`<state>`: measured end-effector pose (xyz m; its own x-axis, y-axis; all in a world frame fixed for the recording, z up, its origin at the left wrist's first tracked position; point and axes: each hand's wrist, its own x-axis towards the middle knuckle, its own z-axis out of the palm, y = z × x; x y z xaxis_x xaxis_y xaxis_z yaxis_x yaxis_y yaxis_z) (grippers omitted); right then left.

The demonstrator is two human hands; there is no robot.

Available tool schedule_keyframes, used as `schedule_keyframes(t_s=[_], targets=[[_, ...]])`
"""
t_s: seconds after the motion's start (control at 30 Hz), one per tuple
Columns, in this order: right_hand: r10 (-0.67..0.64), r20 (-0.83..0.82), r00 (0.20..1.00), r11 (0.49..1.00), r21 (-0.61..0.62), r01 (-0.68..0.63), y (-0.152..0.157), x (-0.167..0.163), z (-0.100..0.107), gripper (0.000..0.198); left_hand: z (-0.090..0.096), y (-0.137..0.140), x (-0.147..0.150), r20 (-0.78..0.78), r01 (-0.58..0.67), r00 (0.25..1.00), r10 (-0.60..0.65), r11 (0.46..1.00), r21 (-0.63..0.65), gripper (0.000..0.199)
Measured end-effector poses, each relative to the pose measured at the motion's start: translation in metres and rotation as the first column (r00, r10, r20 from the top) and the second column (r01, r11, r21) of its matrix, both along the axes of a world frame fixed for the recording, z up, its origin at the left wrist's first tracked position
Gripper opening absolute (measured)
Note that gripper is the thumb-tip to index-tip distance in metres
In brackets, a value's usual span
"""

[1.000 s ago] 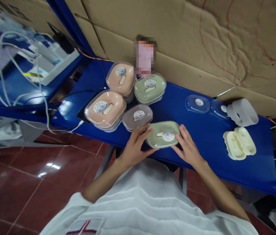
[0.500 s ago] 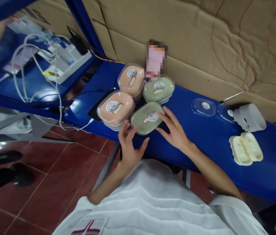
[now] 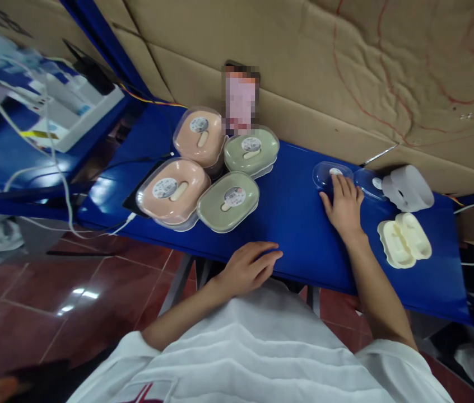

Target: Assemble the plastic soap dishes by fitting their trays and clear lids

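My right hand (image 3: 345, 208) reaches over a clear plastic lid (image 3: 323, 174) with a round label, its fingertips on or just above the lid's near side. The fingers are spread and grip nothing that I can see. Near the table's front edge, my left hand (image 3: 251, 266) holds nothing, its fingers stretched out to the right. Just beyond it lies a green lidded box (image 3: 243, 210) with a round label. A second green box (image 3: 264, 146) and two pink boxes (image 3: 190, 196) (image 3: 209, 143) stand behind and beside it, under clear covers.
Right of my right hand are another clear lid (image 3: 365, 182), a whitish translucent cup-like piece (image 3: 413, 190) and an open cream-coloured case (image 3: 400, 252). A phone (image 3: 241, 101) leans on the cardboard (image 3: 304, 67). White cables and a power strip (image 3: 89, 120) occupy the left side of the blue table (image 3: 291, 207).
My right hand has left the front green box and moved right to the clear lid. My left hand has drawn away from the boxes toward the table's front edge. The view has shifted right.
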<state>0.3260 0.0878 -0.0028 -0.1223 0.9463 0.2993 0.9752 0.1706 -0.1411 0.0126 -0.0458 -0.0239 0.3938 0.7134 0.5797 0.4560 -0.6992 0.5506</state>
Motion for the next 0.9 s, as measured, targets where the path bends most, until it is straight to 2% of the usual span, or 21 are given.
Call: schedule_keyframes(t_s=[0.03, 0.1, 0.17, 0.23, 0.27, 0.33, 0.37, 0.43, 0.53, 0.63, 0.7, 0.8, 0.83, 0.9], targets=[[0.004, 0.009, 1.000, 1.000, -0.013, -0.004, -0.006, 0.006, -0.004, 0.061, 0.001, 0.006, 0.005, -0.029, 0.016, 0.999, -0.016, 1.000, -0.016, 0.032], [0.135, 0.001, 0.991, 0.990, -0.042, -0.134, -0.021, 0.008, -0.006, 0.050, 0.005, 0.020, 0.012, -0.101, 0.039, 0.994, -0.043, 0.998, -0.039, 0.031], [0.322, -0.033, 0.946, 0.943, -0.078, -0.323, -0.036, 0.007, -0.003, 0.045, 0.009, 0.033, 0.015, -0.183, 0.054, 0.981, -0.066, 0.996, -0.074, 0.035], [0.383, -0.072, 0.921, 0.918, -0.082, -0.388, -0.045, 0.017, 0.004, 0.047, 0.013, 0.042, 0.016, -0.286, 0.065, 0.954, -0.093, 0.992, -0.105, 0.040], [0.331, -0.077, 0.940, 0.941, -0.053, -0.335, -0.047, 0.027, 0.006, 0.050, 0.014, 0.045, 0.016, -0.340, 0.072, 0.934, -0.107, 0.991, -0.113, 0.043], [0.102, -0.055, 0.993, 0.994, 0.052, -0.099, -0.045, 0.058, 0.007, 0.056, 0.013, 0.049, 0.016, -0.421, 0.079, 0.899, -0.120, 0.991, -0.112, 0.047], [-0.023, -0.035, 0.999, 0.993, 0.111, 0.027, -0.043, 0.076, 0.006, 0.060, 0.012, 0.050, 0.016, -0.444, 0.070, 0.889, -0.112, 0.991, -0.110, 0.047], [-0.187, 0.012, 0.982, 0.966, 0.182, 0.182, -0.038, 0.112, 0.002, 0.067, 0.009, 0.053, 0.016, -0.461, 0.032, 0.884, -0.080, 0.993, -0.111, 0.051], [-0.327, 0.025, 0.945, 0.911, 0.274, 0.308, -0.022, 0.155, 0.003, 0.077, 0.007, 0.060, 0.018, -0.436, 0.018, 0.897, -0.072, 0.992, -0.127, 0.064], [-0.406, -0.059, 0.912, 0.878, 0.250, 0.407, 0.002, 0.178, 0.015, 0.067, 0.009, 0.066, 0.020, -0.392, 0.085, 0.912, -0.123, 0.990, -0.115, 0.065], [-0.409, -0.105, 0.906, 0.886, 0.191, 0.422, 0.010, 0.177, 0.026, 0.052, 0.011, 0.065, 0.021, -0.377, 0.113, 0.916, -0.138, 0.990, -0.088, 0.059], [-0.373, -0.106, 0.922, 0.882, 0.269, 0.388, -0.010, 0.142, 0.033, 0.047, 0.014, 0.054, 0.019, -0.340, 0.096, 0.935, -0.101, 0.995, -0.029, 0.051], [-0.329, -0.091, 0.940, 0.882, 0.328, 0.340, -0.025, 0.121, 0.032, 0.044, 0.014, 0.049, 0.018, -0.319, 0.084, 0.944, -0.084, 0.996, -0.014, 0.050], [-0.094, -0.014, 0.995, 0.941, 0.325, 0.093, -0.063, 0.073, 0.023, 0.034, 0.014, 0.040, 0.015, -0.289, 0.073, 0.955, -0.070, 0.997, 0.001, 0.050]])
